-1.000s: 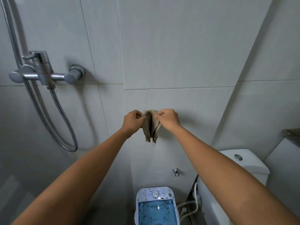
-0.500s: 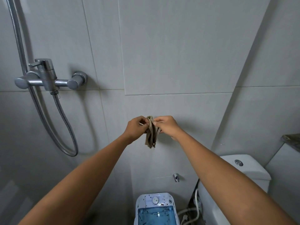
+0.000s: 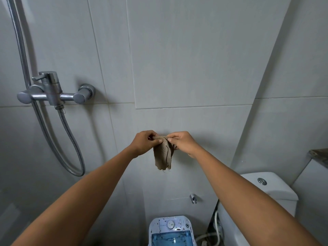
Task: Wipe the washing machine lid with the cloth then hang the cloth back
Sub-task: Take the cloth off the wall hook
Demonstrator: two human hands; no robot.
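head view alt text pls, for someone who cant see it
Both hands, left hand and right hand, pinch the top of a brown cloth against a grey tiled wall. A washing machine sits below, a shower mixer left, a toilet right.

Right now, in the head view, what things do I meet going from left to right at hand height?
Shower hose → left hand → cloth → right hand

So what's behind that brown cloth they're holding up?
Grey wall tile shows all around the cloth, which the left hand and right hand pinch at its top edge. Any hook or peg behind it is covered, so I cannot tell.
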